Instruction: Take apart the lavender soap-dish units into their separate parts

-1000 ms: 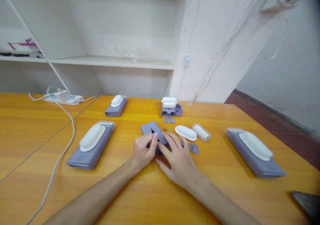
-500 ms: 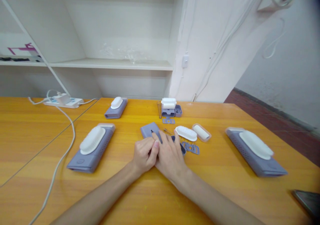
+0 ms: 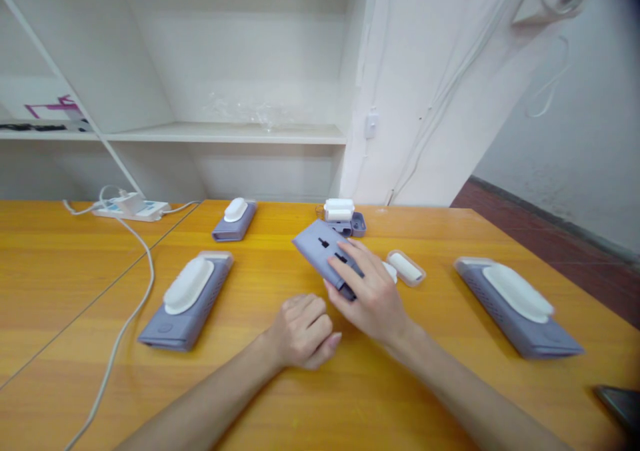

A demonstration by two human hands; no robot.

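Observation:
My right hand (image 3: pixel 374 299) grips a purple-grey plastic housing (image 3: pixel 315 249) from its right side, fingers over its upper face. The housing is tilted above the table, with dark slots facing up. My left hand (image 3: pixel 304 333) is closed just below and to the left, apart from the housing. Its fingers curl downward, hiding whatever may be inside them. Beyond my right hand lies a white oval piece (image 3: pixel 391 272), mostly covered. Beside it is a clear-rimmed case with a white insert (image 3: pixel 406 267).
Similar purple-grey units with white oval tops stand at left (image 3: pixel 186 304), back left (image 3: pixel 234 221) and right (image 3: pixel 520 307). White rollers (image 3: pixel 339 209) sit on a purple-grey base at the back. A power strip (image 3: pixel 133 207) trails a white cable (image 3: pixel 125 331). A dark flat object (image 3: pixel 620 404) lies lower right.
My hands, together before, have parted. My right hand has raised and tilted the housing, now covering the small parts behind it. My left hand has drawn back toward me.

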